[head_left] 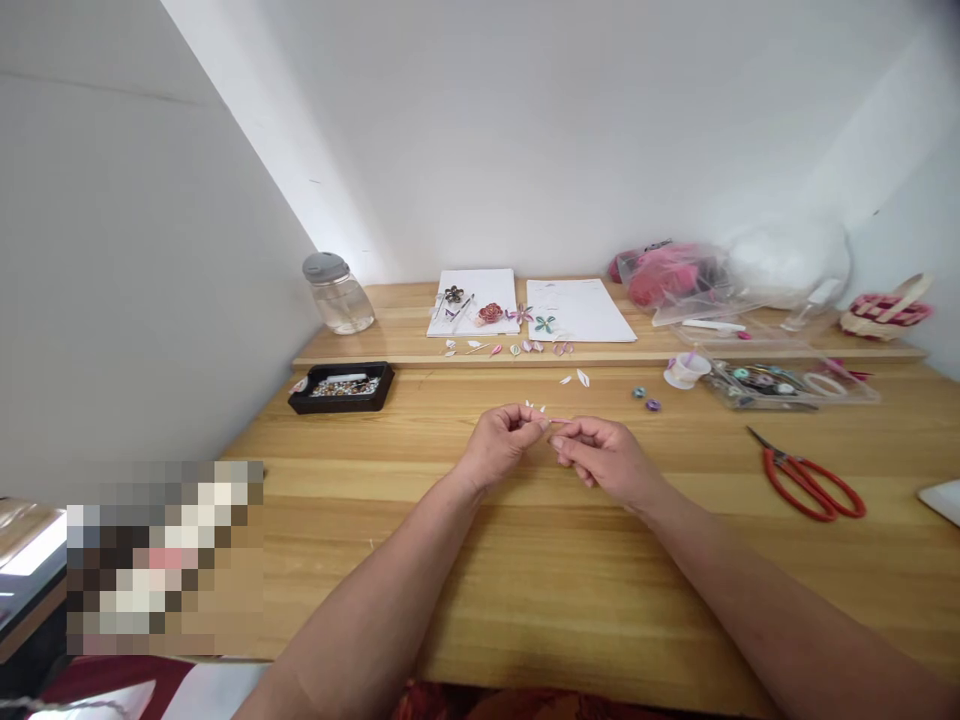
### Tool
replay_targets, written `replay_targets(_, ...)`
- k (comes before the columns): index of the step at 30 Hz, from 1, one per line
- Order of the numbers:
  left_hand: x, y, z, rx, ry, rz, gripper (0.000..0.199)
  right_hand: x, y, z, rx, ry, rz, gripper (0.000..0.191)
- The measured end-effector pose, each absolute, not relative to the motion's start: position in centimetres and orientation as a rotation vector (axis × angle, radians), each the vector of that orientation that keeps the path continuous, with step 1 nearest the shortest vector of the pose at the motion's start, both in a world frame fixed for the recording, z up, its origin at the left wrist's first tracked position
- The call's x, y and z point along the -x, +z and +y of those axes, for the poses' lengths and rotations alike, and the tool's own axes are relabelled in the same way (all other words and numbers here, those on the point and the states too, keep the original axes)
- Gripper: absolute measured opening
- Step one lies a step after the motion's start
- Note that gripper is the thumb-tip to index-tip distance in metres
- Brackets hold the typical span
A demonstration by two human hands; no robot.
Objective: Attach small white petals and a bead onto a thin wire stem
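Over the middle of the wooden table, my left hand (501, 442) is closed, thumb and forefinger pinching one end of a thin pink strand (558, 421). My right hand (604, 458) pinches the same strand a little to the right, its other fingers curled. Small white pointed petals (534, 406) show just behind my left fingertips; whether they are joined to the strand I cannot tell. Two loose white petals (583, 378) lie beyond my hands. A teal spool (638, 393) and a purple spool (653, 405) rest to the right of them.
Red-handled scissors (814, 485) lie at right, near a clear box (787, 385) of supplies and a white cup (686, 370). At left stand a black tray (341, 388) and a water bottle (337, 295). Papers (581, 310) with wire flowers (491, 313) lie on the raised back ledge.
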State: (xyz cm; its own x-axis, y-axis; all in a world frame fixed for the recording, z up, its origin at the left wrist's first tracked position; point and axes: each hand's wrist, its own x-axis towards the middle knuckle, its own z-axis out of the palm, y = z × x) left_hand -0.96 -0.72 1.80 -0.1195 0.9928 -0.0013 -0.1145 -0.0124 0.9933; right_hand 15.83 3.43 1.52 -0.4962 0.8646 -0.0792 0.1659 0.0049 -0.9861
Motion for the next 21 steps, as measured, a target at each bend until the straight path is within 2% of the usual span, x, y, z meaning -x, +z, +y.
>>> replay_targets(5, 1.1, 0.8, -0.2, -1.13, 1.416, 1.32, 0.034, -16.0, 2.2, 2.7, 1.044, 1.28, -1.904, 0.024)
replay_targets(9, 1.3, 0.9, -0.3, -1.248, 1.325, 1.383, 0.03, -16.6, 2.8, 3.0, 0.98, 1.078, -1.965, 0.019)
replay_targets(15, 1.3, 1.8, -1.1, -1.378, 1.096, 1.35, 0.024, -17.3, 3.1, 3.9, 0.934, 1.051, -1.963, 0.018)
replay_targets(21, 1.3, 1.8, -1.3, -1.348, 1.037, 1.138, 0.02, -17.3, 2.6, 4.5, 0.898, 1.234, -1.888, 0.024)
